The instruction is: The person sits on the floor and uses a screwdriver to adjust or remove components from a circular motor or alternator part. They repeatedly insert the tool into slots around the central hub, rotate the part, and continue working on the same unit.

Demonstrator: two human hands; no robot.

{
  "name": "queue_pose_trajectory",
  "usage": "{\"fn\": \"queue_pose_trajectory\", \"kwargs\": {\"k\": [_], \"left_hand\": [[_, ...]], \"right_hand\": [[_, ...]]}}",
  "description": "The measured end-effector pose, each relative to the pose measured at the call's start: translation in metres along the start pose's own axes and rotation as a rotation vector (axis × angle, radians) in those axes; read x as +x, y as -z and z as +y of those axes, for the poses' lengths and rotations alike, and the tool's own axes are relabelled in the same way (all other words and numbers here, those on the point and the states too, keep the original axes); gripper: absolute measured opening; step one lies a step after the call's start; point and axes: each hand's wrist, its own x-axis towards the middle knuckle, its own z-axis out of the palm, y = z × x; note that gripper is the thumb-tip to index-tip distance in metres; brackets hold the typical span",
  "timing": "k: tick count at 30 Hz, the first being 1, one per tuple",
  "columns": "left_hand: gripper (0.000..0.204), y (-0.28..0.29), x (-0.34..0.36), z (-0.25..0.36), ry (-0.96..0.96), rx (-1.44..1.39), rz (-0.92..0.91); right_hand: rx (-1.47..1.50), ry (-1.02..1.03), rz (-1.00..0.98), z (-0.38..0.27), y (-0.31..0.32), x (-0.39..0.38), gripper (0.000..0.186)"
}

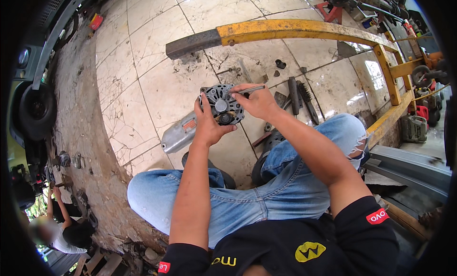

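A round, slotted metal alternator (222, 105) is in front of me, above the tiled floor. My left hand (207, 126) is closed on its left and near edges, with the thumb along the near side. A slim grey metal rod (251, 89) is pinched in my right hand (259, 103). The rod's left end meets the alternator's upper right face; its exact tip is hidden by my fingers. A silver metal cylinder (177, 134) with an orange label lies on the floor at the lower left, partly covered by my left hand and the alternator.
A wire brush (307, 101) and a dark bar-shaped tool (293, 95) lie right of my right hand. Small black parts (280, 64) sit farther off. A yellow steel frame (285, 28) spans the far and right sides. Another person (66, 231) sits at the lower left.
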Motion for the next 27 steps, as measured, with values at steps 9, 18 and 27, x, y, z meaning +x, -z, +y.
{"fn": "queue_pose_trajectory", "kwargs": {"k": [9,18,27], "left_hand": [[0.151,-0.003,-0.007,0.002,0.026,-0.026,0.005],[0.15,-0.003,-0.003,0.003,0.027,-0.006,0.016],[0.148,-0.002,-0.003,0.005,0.046,-0.015,0.017]], "right_hand": [[-0.026,-0.195,-0.018,-0.006,-0.004,-0.004,0.016],[-0.003,-0.129,-0.039,-0.007,-0.003,0.003,0.015],[0.028,-0.092,-0.107,-0.004,0.004,0.006,0.014]]}}
